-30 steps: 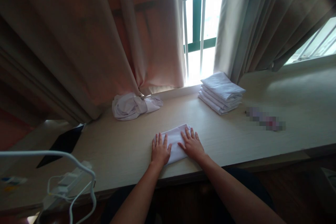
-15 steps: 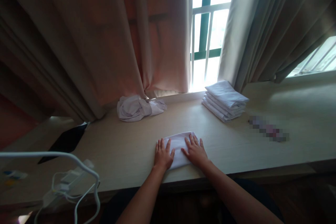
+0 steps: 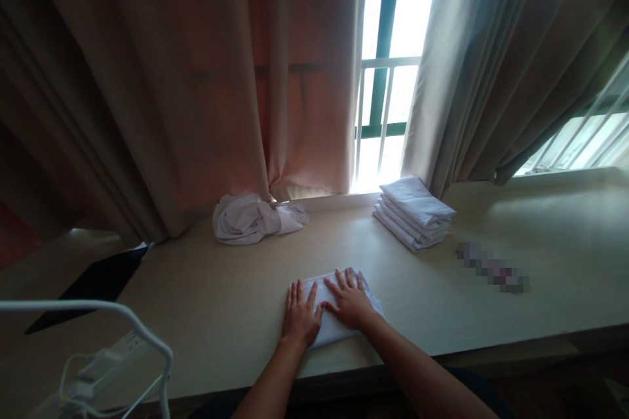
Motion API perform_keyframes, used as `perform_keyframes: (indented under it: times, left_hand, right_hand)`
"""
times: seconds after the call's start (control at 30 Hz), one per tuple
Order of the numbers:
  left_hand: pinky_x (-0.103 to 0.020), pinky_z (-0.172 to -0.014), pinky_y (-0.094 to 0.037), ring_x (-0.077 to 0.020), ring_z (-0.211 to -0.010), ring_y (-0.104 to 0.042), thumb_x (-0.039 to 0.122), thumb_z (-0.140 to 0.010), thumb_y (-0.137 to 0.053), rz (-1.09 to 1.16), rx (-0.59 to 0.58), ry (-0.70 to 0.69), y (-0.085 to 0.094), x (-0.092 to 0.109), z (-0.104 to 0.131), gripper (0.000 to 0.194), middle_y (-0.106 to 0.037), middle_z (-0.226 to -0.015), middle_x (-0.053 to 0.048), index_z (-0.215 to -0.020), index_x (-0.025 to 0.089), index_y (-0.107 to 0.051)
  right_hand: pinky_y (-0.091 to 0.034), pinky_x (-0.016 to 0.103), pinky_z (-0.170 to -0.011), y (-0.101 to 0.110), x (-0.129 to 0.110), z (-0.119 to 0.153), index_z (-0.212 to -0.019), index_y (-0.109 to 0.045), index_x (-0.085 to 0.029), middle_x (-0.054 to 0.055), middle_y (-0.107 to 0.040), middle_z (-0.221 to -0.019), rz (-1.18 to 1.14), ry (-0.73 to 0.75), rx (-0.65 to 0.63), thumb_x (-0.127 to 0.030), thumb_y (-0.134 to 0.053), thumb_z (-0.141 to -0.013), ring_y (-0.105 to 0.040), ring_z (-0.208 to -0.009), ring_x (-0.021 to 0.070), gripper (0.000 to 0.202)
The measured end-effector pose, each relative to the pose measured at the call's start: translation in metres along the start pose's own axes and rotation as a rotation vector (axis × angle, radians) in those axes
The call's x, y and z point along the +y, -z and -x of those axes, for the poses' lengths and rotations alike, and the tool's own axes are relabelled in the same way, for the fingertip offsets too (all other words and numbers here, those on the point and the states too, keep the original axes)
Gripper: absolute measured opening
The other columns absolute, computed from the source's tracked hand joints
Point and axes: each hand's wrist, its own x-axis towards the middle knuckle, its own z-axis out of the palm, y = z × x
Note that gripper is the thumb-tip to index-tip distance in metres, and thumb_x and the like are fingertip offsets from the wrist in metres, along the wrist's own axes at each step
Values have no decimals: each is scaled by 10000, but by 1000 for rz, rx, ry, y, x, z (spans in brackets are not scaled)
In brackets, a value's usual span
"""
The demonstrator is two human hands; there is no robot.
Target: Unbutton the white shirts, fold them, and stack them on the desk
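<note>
A folded white cloth (image 3: 337, 330) lies flat on the table near its front edge. My left hand (image 3: 301, 314) rests palm down on the cloth's left side, fingers stretched out. Across the cloth's middle lies my right hand (image 3: 350, 300), also flat with its fingers spread. The two thumbs come close together over the cloth. Behind and to the right stands a stack of folded white cloths (image 3: 415, 213). A crumpled white cloth (image 3: 246, 219) sits at the back left, by the curtain.
On the left are a thin black flat item (image 3: 93, 285), a white power strip (image 3: 115, 360) with cables and a curved white tube (image 3: 122, 311). A blurred-out object (image 3: 491, 268) lies at right on the table (image 3: 491, 321). Curtains (image 3: 304, 78) hang along the back.
My right hand has slid left across the cloth, closer to my left hand, uncovering the cloth's right edge. The view has tilted up a little.
</note>
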Motion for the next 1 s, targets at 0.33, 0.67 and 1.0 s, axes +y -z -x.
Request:
perform_keyframes:
  times: [0.33,0.67,1.0]
  left_hand:
    - [-499,-1195,-137,-324,-1478,-228,471,-946,-361,-9,33,-44,-15,-15,-82,621,-297,-1586,-133,-1536,297,-286]
    - [-490,-1192,-125,-318,-1472,-238,407,-901,-460,0,36,-83,-27,-27,-185,650,-312,-1580,-129,-1526,305,-312]
    - [-508,-1192,-86,-344,-1471,-216,402,-892,-473,18,62,-65,-36,-30,-221,681,-292,-1584,-141,-1536,280,-290]
  right_hand:
    - [89,642,-1110,4,18,-65,-1532,-264,-360,97,-132,-1635,25,-70,-13,-795,-182,-867,-13,-1491,396,799]
    - [132,636,-1090,-1,43,-152,-1546,-236,-316,118,-136,-1633,89,-169,35,-764,-234,-883,-25,-1486,399,800]
    - [143,648,-1078,-1,59,-187,-1539,-255,-323,118,-140,-1632,112,-147,50,-746,-247,-889,-39,-1480,412,776]
